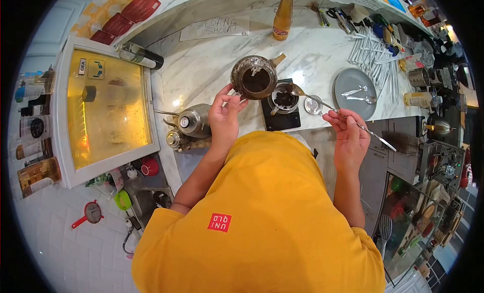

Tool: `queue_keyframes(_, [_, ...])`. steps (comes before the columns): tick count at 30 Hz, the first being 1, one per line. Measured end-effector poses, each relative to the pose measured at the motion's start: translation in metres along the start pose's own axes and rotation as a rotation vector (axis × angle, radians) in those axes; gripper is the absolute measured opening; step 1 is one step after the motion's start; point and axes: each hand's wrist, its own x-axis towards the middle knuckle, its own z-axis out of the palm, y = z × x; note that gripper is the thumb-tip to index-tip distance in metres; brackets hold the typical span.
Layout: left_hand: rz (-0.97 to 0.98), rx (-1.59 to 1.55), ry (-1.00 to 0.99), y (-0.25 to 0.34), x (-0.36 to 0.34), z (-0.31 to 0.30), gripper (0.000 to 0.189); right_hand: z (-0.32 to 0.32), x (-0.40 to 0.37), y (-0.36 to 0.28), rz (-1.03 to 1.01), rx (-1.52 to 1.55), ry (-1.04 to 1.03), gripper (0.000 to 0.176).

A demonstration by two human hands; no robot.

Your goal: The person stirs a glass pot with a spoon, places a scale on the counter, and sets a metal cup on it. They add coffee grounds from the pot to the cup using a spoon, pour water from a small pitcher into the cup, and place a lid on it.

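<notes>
My left hand grips a glass teapot with dark contents, raised and tilted above the counter. A long-handled spoon is held in my right hand, fingers pinched around its shaft. The bowl of the spoon is over the right side of a small round container with dark, loose stuff in it. Under that container is a flat black scale. A small round glass lid lies just right of the scale.
A grey plate with forks stands to the right, beside a pile of white straws. An amber bottle and a handwritten sign are at the back. Metal kettles stand left, near a yellow-lit glass-door cabinet.
</notes>
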Motion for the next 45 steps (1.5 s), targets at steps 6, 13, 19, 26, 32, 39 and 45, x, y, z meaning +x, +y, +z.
queue_keyframes(6, [-0.004,-0.011,0.013,-0.002,-0.006,-0.003,0.022,-0.002,0.0,0.021,-0.011,-0.21,0.001,0.026])
queue_keyframes(13, [-0.019,-0.063,0.071,-0.003,-0.019,-0.008,0.017,0.002,0.003,0.02,-0.371,-0.803,-0.267,0.017])
queue_keyframes(19, [0.025,-0.049,0.047,-0.001,-0.023,-0.007,0.019,0.032,0.0,0.009,-0.477,-1.026,-0.506,0.026])
queue_keyframes(26, [0.02,-0.067,0.087,-0.007,-0.029,-0.011,0.018,0.037,-0.001,0.012,-0.498,-1.069,-0.579,0.028])
queue_keyframes(32, [-0.002,-0.059,0.112,-0.01,-0.032,-0.009,0.019,0.035,-0.003,0.011,-0.41,-1.035,-0.566,0.027])
queue_keyframes(39, [-0.011,-0.062,0.127,-0.009,-0.031,-0.008,0.018,0.031,0.002,0.011,-0.42,-0.977,-0.488,0.026])
queue_keyframes(45, [-0.018,-0.069,0.129,-0.01,-0.031,-0.01,0.018,0.033,0.002,0.013,-0.405,-0.984,-0.48,0.026])
